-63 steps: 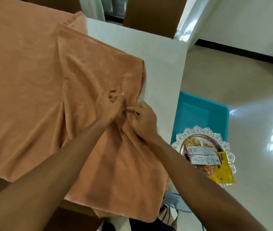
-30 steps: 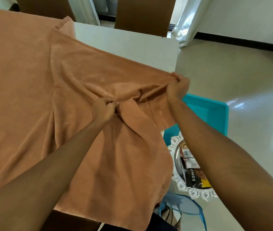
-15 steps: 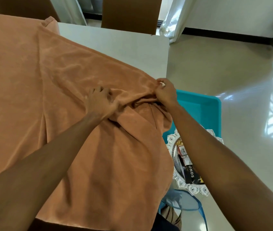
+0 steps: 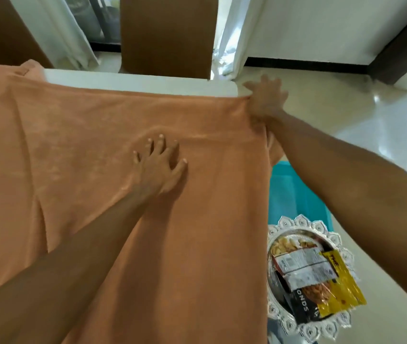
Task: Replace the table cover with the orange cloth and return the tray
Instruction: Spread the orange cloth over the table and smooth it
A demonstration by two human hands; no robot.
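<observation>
Since the earlier frame the bunched fold has been let go, and the orange cloth [image 4: 98,145] has been drawn flat toward the far right corner. The left hand [image 4: 159,167] is laid flat on the cloth, fingers spread, with nothing gripped. The right hand [image 4: 267,98] is stretched to the corner of the table [image 4: 135,81], fingers splayed, with the cloth's corner pressed under the palm. A white strip of table is left bare along the far edge. Low on the right, the tray [image 4: 299,222] of snack packets [image 4: 304,269] is set on a teal container [image 4: 286,194], partly hidden by the right forearm. A brown chair [image 4: 167,33] is seen beyond the table.
</observation>
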